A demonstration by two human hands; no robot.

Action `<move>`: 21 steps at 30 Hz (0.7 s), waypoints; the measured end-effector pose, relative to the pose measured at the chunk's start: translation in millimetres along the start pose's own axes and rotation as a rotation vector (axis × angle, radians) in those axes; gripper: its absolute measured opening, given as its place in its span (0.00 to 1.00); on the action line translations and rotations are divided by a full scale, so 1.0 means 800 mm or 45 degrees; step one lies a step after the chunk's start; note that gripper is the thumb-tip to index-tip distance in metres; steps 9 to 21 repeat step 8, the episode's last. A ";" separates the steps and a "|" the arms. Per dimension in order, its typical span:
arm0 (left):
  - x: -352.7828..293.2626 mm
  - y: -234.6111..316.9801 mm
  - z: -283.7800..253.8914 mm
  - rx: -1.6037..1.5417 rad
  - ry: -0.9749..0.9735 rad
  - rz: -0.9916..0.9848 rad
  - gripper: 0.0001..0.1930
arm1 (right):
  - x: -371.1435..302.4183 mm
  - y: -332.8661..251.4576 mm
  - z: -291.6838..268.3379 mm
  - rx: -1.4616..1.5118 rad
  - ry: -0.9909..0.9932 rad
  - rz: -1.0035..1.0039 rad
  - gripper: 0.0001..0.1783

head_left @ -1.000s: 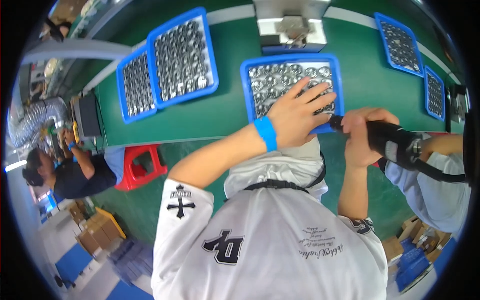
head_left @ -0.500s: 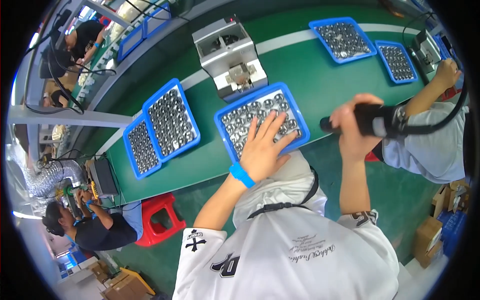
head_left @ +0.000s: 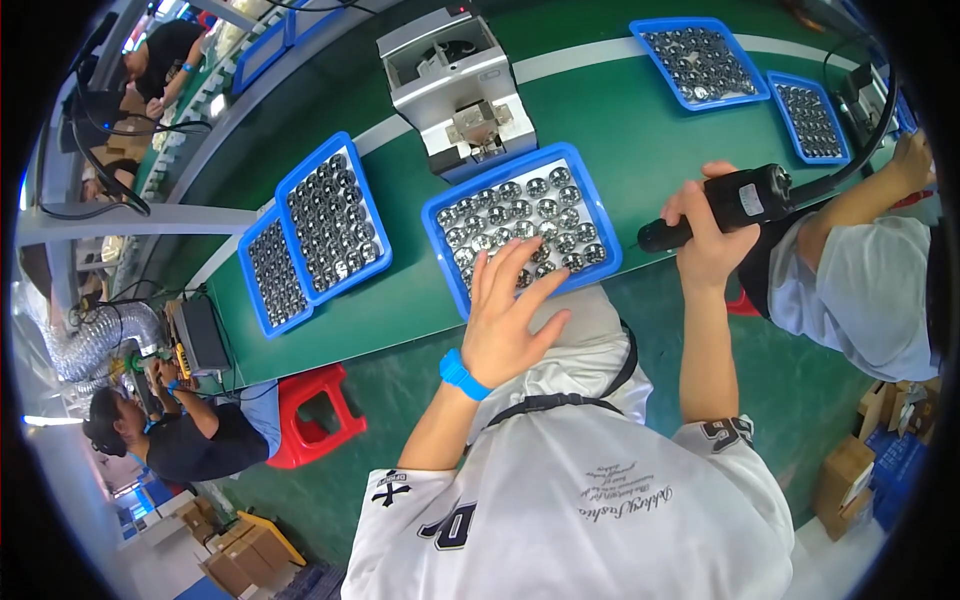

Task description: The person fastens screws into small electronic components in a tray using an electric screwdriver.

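A blue tray (head_left: 437, 245) of shiny round metal parts (head_left: 520, 208) sits on the green bench right in front of me. Over its near edge, my left hand (head_left: 505, 325) is spread, palm down, fingertips at the nearest parts. Whether they touch any is unclear; nothing shows in that hand. To the right of the tray, my right hand (head_left: 708, 240) wraps round a black electric screwdriver (head_left: 665, 236). The tool lies almost level, its thin bit pointing left toward the tray, its cable leaving to the right.
Behind the tray stands a grey-white machine (head_left: 460, 110). Two more filled trays overlap at left, the larger blue tray (head_left: 370, 200) uppermost. Further filled trays, including a far one (head_left: 660, 68), are at right. A co-worker (head_left: 860, 265) sits at right; a red stool (head_left: 350, 425) stands at left.
My left hand has drawn back toward me from over the parts, uncovering more of them. The screwdriver, blurred before, now shows sharply in my right hand. The view has shifted slightly.
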State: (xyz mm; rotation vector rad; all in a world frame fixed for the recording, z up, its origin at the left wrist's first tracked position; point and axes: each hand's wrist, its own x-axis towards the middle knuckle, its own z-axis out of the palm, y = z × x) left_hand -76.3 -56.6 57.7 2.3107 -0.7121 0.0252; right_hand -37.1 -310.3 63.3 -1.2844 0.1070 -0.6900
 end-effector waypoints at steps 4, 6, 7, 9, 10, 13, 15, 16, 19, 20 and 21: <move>0.001 -0.010 -0.007 -0.018 0.030 0.040 0.26 | 0.010 -0.020 0.004 0.053 0.020 -0.025 0.15; -0.005 -0.022 -0.011 -0.046 0.090 -0.033 0.26 | 0.026 -0.036 0.017 0.241 0.014 0.012 0.16; -0.009 -0.031 -0.008 -0.136 0.162 -0.091 0.25 | 0.039 -0.039 0.024 0.329 -0.039 0.023 0.18; -0.014 -0.040 -0.010 -0.217 0.229 -0.161 0.24 | 0.043 -0.045 0.021 0.307 -0.028 -0.001 0.18; -0.014 -0.040 -0.010 -0.217 0.229 -0.161 0.24 | 0.043 -0.045 0.021 0.307 -0.028 -0.001 0.18; -0.014 -0.040 -0.010 -0.217 0.229 -0.161 0.24 | 0.043 -0.045 0.021 0.307 -0.028 -0.001 0.18; -0.014 -0.040 -0.010 -0.217 0.229 -0.161 0.24 | 0.043 -0.045 0.021 0.307 -0.028 -0.001 0.18; -0.014 -0.040 -0.010 -0.217 0.229 -0.161 0.24 | 0.043 -0.045 0.021 0.307 -0.028 -0.001 0.18; -0.014 -0.040 -0.010 -0.217 0.229 -0.161 0.24 | 0.043 -0.045 0.021 0.307 -0.028 -0.001 0.18; -0.014 -0.040 -0.010 -0.217 0.229 -0.161 0.24 | 0.043 -0.045 0.021 0.307 -0.028 -0.001 0.18; -0.014 -0.040 -0.010 -0.217 0.229 -0.161 0.24 | 0.043 -0.045 0.021 0.307 -0.028 -0.001 0.18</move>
